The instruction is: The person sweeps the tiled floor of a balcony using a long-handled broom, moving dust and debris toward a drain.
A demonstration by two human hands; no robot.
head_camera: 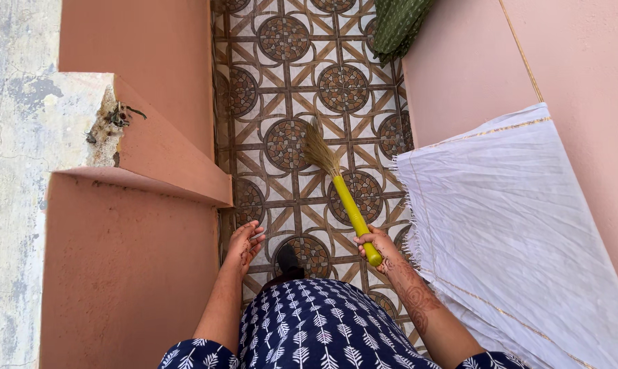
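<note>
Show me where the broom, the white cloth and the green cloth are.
broom (350, 205): head view, yellow handle.
white cloth (514, 225): head view, middle of sheet.
green cloth (396, 24): head view, folded part.

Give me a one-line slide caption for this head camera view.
Right hand grips a yellow-handled broom over patterned floor tiles; left hand hangs free beside a pink wall.
</note>
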